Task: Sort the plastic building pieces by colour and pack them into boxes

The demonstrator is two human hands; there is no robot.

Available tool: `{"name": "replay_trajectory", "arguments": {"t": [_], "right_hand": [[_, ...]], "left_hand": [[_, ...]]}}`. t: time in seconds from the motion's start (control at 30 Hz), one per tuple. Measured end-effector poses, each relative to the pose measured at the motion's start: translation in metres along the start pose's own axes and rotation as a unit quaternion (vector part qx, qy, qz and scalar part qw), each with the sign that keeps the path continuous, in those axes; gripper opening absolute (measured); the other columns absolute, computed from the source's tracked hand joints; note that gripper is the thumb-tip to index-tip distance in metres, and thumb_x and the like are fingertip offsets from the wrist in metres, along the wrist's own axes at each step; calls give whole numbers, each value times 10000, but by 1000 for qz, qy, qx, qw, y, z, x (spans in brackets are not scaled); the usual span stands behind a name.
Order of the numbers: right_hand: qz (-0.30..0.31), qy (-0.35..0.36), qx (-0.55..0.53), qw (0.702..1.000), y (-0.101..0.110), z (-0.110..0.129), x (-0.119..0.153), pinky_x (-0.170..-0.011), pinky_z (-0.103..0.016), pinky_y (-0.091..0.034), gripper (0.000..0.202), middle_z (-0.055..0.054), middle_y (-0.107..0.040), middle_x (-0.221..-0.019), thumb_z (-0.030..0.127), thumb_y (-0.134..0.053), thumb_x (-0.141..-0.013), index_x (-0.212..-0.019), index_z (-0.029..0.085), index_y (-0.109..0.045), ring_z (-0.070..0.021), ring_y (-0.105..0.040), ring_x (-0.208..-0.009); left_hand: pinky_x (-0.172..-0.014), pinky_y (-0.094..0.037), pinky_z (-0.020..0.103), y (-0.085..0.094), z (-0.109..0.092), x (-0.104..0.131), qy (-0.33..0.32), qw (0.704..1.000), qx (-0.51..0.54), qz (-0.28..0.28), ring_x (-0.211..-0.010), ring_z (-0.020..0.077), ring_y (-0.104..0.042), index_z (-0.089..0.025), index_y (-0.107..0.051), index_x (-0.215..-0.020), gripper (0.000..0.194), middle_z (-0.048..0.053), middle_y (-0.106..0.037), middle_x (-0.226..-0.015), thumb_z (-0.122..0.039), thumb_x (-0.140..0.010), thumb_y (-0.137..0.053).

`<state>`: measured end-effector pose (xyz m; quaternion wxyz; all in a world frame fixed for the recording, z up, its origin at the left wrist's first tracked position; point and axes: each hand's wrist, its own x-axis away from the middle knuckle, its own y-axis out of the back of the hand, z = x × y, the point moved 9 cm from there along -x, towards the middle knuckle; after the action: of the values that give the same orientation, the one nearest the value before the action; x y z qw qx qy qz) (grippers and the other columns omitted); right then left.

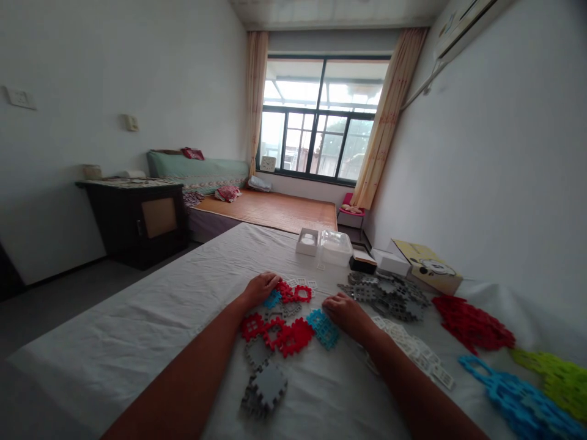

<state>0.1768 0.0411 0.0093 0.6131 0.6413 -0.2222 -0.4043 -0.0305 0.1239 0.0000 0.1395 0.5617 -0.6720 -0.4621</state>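
Note:
My left hand [262,289] is closed, with its fingertips at the edge of a red toothed building tile [284,291]. Under that hand sits a small blue toothed tile [273,299]. My right hand [345,310] has its fingers curled together beside a blue lattice tile [323,330]; what they hold, if anything, is hidden. Between my forearms lie more red tiles [296,337] and a grey tile [259,353], some overlapping. Nearer me is a small stack of grey tiles [269,386]. White window-frame pieces [300,283] lie just beyond the left hand.
Along the right lie heaps of grey tiles [387,296], white frames [415,348], red tiles [474,322], blue tiles [527,397] and lime-green tiles [557,379]. A clear plastic box [336,246], a white box [307,242] and a yellow box [424,264] stand at the back.

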Motion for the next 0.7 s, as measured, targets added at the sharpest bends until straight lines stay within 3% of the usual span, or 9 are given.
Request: {"name": "replay_trajectory", "arguments": {"t": [0.17,0.23,0.3,0.37,0.47,0.6,0.7], "right_hand": [[-16,-93,3,996,10,-20,8,-815,-247,-415,280,-50,-676,-983,123,-437,-829,-996,209,-645,-172,-595,-927],[-41,-142,-4,989,22,-35,15,-748,-237,-415,258,-38,-681,-933,147,-441,-808,-943,219,-650,-160,-613,-838],[-22,-161,-30,986,30,-48,22,-656,-222,-403,224,-22,-681,-801,161,-453,-772,-855,207,-656,-143,-605,-706],[35,-140,-80,986,31,-55,28,-593,-210,-387,210,-8,-666,-698,144,-465,-719,-773,191,-663,-129,-581,-625],[99,-95,-154,978,31,-57,34,-610,-207,-407,237,-6,-682,-734,127,-469,-679,-747,188,-688,-133,-595,-665],[50,-105,-155,981,41,-55,29,-648,-234,-432,267,-22,-699,-773,155,-456,-726,-828,182,-701,-147,-602,-681],[34,-78,-162,983,41,-30,20,-661,-233,-440,269,-23,-703,-780,164,-438,-764,-846,181,-694,-139,-603,-676]], "left_hand": [[-833,-414,242,-2,0,-1,-11,1000,0,2,-903,164,-597,-191,-674,-938,403,51,-680,-959,-379,-904,-318],[-837,-412,242,-1,0,0,-7,1000,-2,3,-906,163,-596,-195,-672,-937,396,50,-679,-962,-372,-906,-319],[-840,-410,242,0,-1,1,0,1000,-5,4,-910,162,-595,-197,-672,-933,386,51,-679,-967,-356,-906,-321],[-839,-410,243,2,-4,1,4,1000,-8,7,-916,163,-593,-197,-673,-927,377,53,-678,-977,-341,-905,-325],[-828,-413,245,4,-7,2,6,1000,-10,9,-913,167,-590,-197,-675,-923,365,51,-680,-970,-331,-902,-336],[-818,-413,248,4,-8,3,10,1000,-13,10,-902,170,-589,-195,-676,-922,352,48,-682,-950,-329,-899,-351],[-811,-414,247,5,-9,4,12,1000,-15,8,-891,170,-590,-199,-677,-910,344,43,-684,-928,-326,-898,-358]]}}
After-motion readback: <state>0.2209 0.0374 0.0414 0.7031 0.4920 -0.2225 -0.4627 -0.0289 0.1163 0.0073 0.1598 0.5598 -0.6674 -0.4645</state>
